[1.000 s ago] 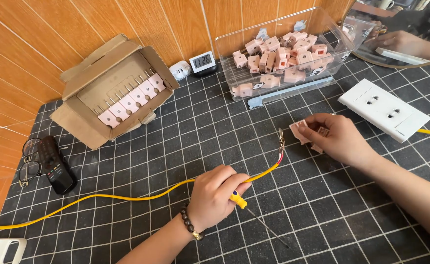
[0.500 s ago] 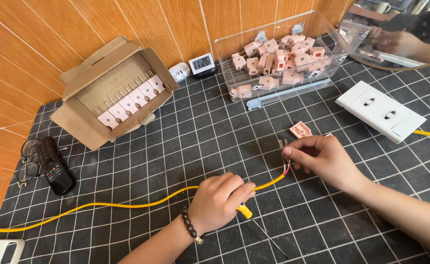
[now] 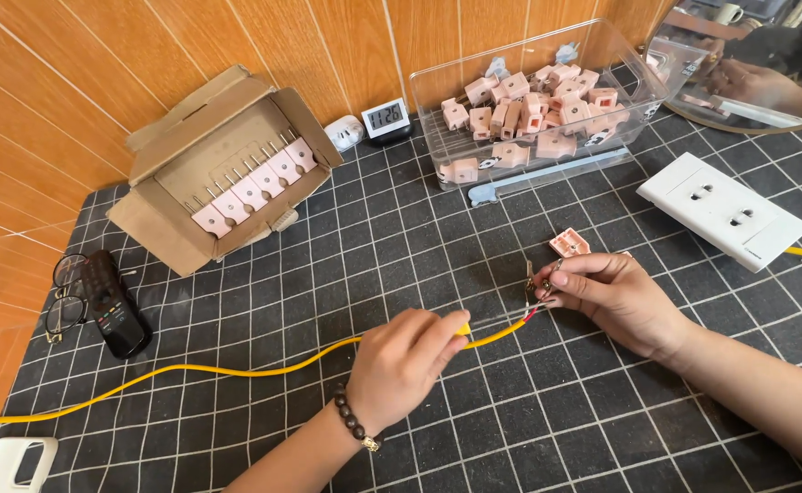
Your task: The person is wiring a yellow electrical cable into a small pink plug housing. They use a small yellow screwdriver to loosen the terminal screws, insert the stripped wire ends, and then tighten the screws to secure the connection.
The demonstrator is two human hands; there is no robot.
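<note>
My left hand (image 3: 403,363) is closed around a yellow-handled tool and rests on a yellow cable (image 3: 237,372) that runs across the black grid mat (image 3: 437,228). My right hand (image 3: 613,294) pinches the cable's stripped end (image 3: 534,285), where bare metal strands and red insulation show. A small pink plug piece (image 3: 570,243) lies on the mat just above my right fingers, apart from them.
An open cardboard box (image 3: 159,183) of pink plugs stands at the back left. A clear plastic bin (image 3: 474,91) holds several pink plug parts. A white double socket plate (image 3: 722,208) lies at the right. A black remote (image 3: 114,306), glasses, a small clock (image 3: 386,116) and a phone (image 3: 13,463) lie around.
The pink plug piece has left my right hand and now lies on the mat. My right hand moved down and took the cable's stripped end. My left hand stayed on the cable.
</note>
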